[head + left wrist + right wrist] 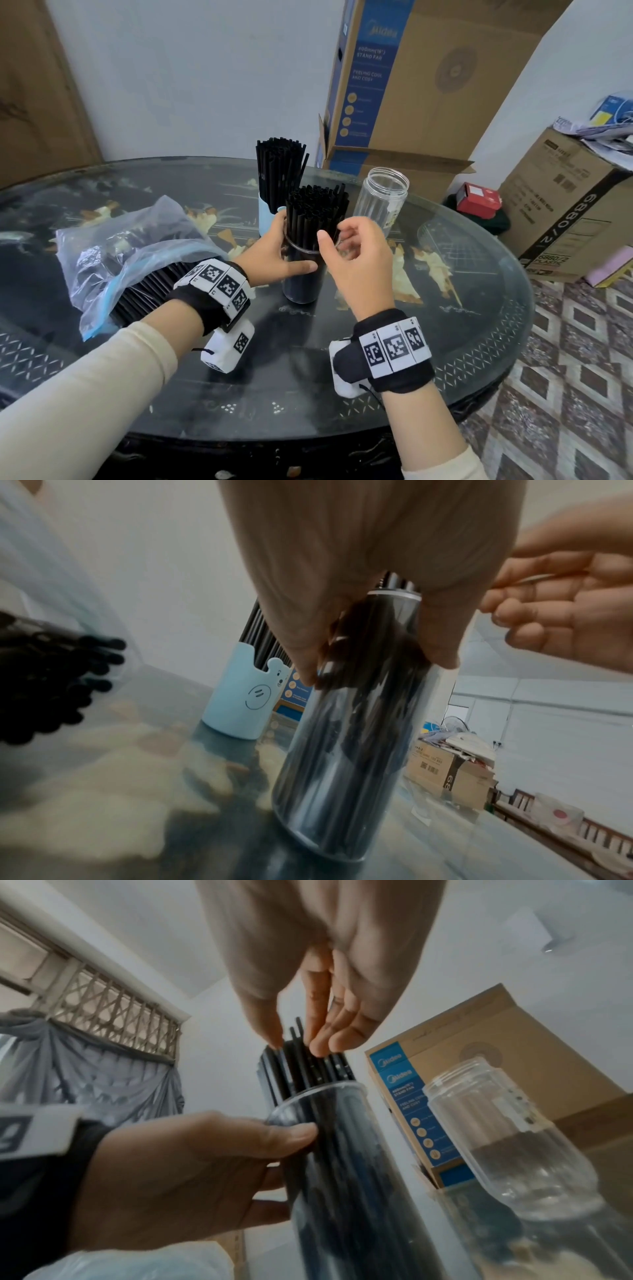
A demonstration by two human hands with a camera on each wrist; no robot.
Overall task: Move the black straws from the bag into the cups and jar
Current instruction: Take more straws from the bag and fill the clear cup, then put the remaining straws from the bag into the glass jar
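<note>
A clear cup (301, 284) packed with black straws (317, 209) stands mid-table. My left hand (284, 246) grips it just under the rim, thumb in front and fingers behind. My right hand (334, 236) hovers at the cup's right side; in the right wrist view its straight fingertips (322, 1047) touch the straw tops, thumb on the other side of two taller straws. Behind stands a pale blue bear cup (265, 216) full of straws. An empty clear jar (382, 198) stands to the right. A clear plastic bag (130, 246) holding more straws (144, 294) lies at the left.
The round dark glass-topped table (462, 308) has bare surface in front of and right of the cups. A tall fan carton (411, 85) stands behind the jar. More boxes (575, 212) sit on the patterned floor at the right.
</note>
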